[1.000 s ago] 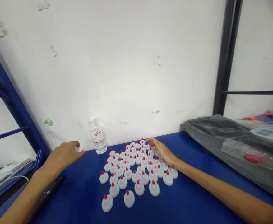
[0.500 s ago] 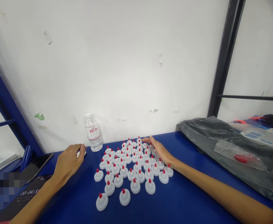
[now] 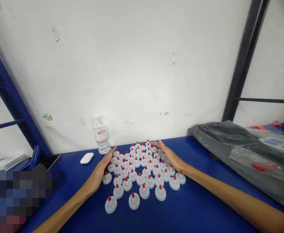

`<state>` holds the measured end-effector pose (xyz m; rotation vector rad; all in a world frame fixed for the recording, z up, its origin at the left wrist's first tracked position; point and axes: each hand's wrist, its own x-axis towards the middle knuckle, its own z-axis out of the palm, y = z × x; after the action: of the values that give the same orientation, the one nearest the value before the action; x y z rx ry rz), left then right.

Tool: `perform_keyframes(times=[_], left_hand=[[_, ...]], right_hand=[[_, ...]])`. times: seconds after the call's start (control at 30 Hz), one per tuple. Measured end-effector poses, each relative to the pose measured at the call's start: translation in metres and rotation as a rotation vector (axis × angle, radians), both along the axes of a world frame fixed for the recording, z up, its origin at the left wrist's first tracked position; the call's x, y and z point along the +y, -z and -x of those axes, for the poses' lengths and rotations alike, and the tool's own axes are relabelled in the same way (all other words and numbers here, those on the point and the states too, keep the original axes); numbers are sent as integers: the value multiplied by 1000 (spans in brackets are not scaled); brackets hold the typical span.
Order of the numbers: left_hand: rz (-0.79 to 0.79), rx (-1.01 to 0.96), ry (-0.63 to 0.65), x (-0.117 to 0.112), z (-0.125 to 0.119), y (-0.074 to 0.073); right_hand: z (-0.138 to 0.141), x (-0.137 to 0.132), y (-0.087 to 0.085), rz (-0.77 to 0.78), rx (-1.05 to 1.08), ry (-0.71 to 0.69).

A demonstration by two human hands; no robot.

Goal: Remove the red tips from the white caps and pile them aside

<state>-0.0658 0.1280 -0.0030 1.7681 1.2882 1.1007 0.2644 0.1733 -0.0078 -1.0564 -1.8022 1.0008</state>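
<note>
Several white plastic nozzle caps with red tips stand upright in a loose cluster on the blue table. My left hand lies on edge along the cluster's left side, fingers stretched out towards the wall and close against the outer caps. On the opposite side my right hand is likewise on edge, its fingers reaching round the far right of the cluster. Both hands are open and grasp nothing. Some caps beside the right hand are partly hidden by it.
A clear water bottle stands by the wall, left of the cluster. A small white rounded case lies near it. At the right is a dark grey plastic bag with a clear packet holding red pieces on it. A phone lies left.
My left hand has left the white case and moved right, straightening its fingers beside the caps. My right hand stays at the cluster's right side. The view has shifted slightly.
</note>
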Motion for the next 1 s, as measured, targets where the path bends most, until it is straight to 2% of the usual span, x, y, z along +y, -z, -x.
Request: perform_keyframes(times=[0.33, 0.5, 0.83, 1.0], left_hand=[[67, 86, 5, -7, -13, -11], [80, 124, 18, -14, -23, -16], [36, 241, 61, -11, -22, -9], [1, 257, 70, -11, -22, -8]], right_hand=[[8, 0, -3, 104, -13, -77], [12, -4, -3, 100, 7, -141], [16, -10, -10, 95, -68, -212], [15, -11, -8, 45, -90, -195]])
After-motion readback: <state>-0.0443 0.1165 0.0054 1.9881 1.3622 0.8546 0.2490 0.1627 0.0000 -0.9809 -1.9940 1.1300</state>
